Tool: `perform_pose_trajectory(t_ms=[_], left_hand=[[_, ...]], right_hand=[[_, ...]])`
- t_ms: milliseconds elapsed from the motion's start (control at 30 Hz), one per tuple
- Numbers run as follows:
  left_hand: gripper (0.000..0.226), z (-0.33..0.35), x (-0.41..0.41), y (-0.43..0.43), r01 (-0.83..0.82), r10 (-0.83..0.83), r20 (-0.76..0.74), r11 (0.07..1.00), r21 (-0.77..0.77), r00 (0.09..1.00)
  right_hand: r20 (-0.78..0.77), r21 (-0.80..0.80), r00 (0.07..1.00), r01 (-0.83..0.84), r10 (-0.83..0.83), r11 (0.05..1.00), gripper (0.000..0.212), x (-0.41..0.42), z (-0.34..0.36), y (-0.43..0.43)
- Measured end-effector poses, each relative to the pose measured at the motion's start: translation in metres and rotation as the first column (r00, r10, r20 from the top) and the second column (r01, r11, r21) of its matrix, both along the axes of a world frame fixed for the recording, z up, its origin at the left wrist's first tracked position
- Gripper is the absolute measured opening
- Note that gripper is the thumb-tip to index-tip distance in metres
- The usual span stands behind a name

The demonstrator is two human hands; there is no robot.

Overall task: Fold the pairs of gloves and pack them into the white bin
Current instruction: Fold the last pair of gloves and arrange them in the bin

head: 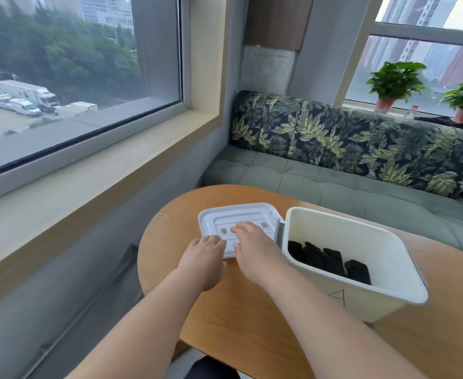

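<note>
The white bin (pixel 383 250) stands on the right side of the round wooden table (pixel 252 318), open at the top, with a letter A drawn on its near wall. Several folded black gloves (pixel 331 261) lie in a row on its floor. The bin's white lid (pixel 241 217) lies flat on the table just left of the bin. My left hand (pixel 204 259) touches the lid's near left edge with its fingers curled over the rim. My right hand (pixel 255 247) rests on top of the lid with fingers spread forward.
A green cushioned bench (pixel 334 184) with a leaf-patterned backrest runs behind the table. Two potted plants (pixel 394 83) and a bottle stand on the right windowsill. A large window and a wide sill (pixel 96 170) fill the left wall.
</note>
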State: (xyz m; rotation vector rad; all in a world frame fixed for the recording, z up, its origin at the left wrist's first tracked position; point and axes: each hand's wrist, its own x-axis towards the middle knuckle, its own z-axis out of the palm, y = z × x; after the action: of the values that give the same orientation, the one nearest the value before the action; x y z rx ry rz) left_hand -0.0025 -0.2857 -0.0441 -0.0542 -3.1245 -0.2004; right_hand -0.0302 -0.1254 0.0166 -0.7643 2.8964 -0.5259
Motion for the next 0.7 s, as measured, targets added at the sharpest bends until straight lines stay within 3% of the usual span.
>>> perform_pose_trajectory(t_ms=[167,300,567,700], left_hand=[[0.035,-0.017,0.007,-0.013,-0.004,0.006,0.040,0.999,-0.054,0.999],[0.032,-0.023,0.011,-0.020,0.012,-0.012,-0.001,0.998,-0.062,1.000],[0.011,-0.033,0.040,-0.033,0.015,-0.017,-0.082,0.999,-0.029,0.996],[0.011,-0.027,0.064,-0.043,0.049,-0.034,-0.156,0.994,0.095,0.987]], right_hand=[[0.093,0.198,0.995,0.000,-0.019,0.980,0.063,-0.011,-0.035,0.003],[0.159,0.257,0.987,-0.006,-0.036,0.966,0.062,-0.010,-0.051,0.006],[0.086,0.301,0.995,-0.080,0.056,0.950,0.052,0.012,-0.055,-0.010],[-0.002,0.295,0.993,-0.113,0.119,0.949,0.051,0.025,-0.052,-0.014]])
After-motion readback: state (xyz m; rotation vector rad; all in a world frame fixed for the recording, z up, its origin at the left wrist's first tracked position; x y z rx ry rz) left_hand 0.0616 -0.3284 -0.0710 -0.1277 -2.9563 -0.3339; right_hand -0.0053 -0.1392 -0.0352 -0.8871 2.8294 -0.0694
